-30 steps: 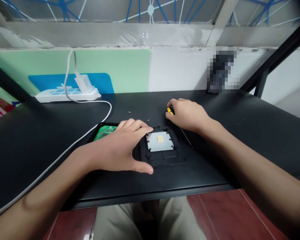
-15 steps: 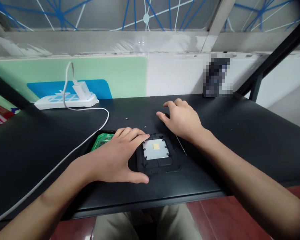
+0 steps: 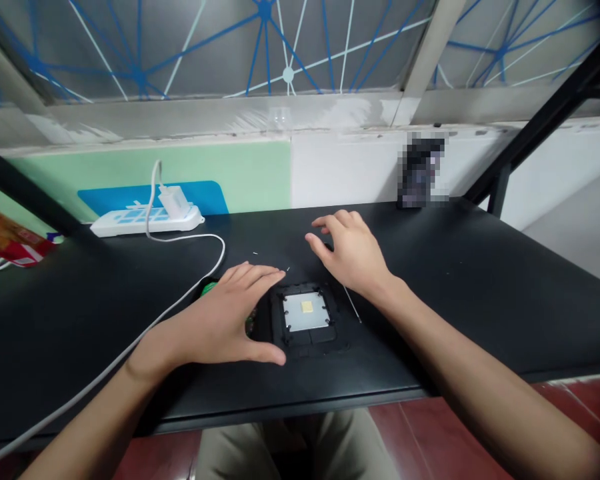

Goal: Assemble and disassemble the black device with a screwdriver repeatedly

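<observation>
My left hand [image 3: 225, 313] is spread with its thumb apart, over a green circuit board [image 3: 209, 287] that it mostly covers. Just right of its fingers lies a black plastic cover [image 3: 310, 335], flat on the table. Fixed in the cover is a silver metal plate [image 3: 293, 319] bearing a small pale yellow pad [image 3: 307, 307]. Beyond the cover, on the right, my right hand [image 3: 353, 250] is held with fingers loosely bent and thumb apart, nothing visible in it. Partly under that hand, a screwdriver [image 3: 353, 305] shows its thin metal shaft; its handle is mostly hidden.
Tiny screws [image 3: 288, 269] lie behind the cover. A white power strip [image 3: 147, 223] with a charger [image 3: 174, 201] stands at the back left, its white cable [image 3: 130, 347] crossing the table's left side. A blurred dark object [image 3: 420, 173] leans on the wall; a red packet [image 3: 17, 243] sits far left.
The camera view has tilted upward a little. My left hand now hides more of the circuit board. Both hands keep nearly the same open poses.
</observation>
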`<state>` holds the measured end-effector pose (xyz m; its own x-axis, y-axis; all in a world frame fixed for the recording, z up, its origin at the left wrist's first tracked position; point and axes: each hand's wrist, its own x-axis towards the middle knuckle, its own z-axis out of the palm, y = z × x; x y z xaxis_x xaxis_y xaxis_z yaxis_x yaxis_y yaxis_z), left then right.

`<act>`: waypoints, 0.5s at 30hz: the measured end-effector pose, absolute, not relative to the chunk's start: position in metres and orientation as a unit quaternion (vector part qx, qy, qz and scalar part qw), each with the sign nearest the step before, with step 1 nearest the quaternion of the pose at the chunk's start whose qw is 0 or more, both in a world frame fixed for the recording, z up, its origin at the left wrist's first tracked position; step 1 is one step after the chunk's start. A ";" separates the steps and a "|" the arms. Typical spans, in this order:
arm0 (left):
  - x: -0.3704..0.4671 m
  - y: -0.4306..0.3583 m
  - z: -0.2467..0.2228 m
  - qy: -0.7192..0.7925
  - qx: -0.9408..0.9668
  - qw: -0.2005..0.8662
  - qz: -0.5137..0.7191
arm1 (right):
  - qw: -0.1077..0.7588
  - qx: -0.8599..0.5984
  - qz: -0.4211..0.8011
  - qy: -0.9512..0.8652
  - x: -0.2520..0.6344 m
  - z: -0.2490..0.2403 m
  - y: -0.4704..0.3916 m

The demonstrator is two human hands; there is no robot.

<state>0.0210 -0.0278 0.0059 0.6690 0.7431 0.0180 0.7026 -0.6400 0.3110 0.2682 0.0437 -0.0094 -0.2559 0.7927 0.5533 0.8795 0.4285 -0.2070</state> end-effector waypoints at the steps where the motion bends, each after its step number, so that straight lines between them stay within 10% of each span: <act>1: 0.013 -0.028 0.008 0.407 0.900 0.140 0.073 | 0.318 -0.501 -0.056 -0.803 0.267 -0.008 0.042; 15: -0.074 -0.048 -0.016 0.500 0.832 0.208 0.120 | 0.174 -0.239 0.096 -0.950 0.234 -0.006 -0.016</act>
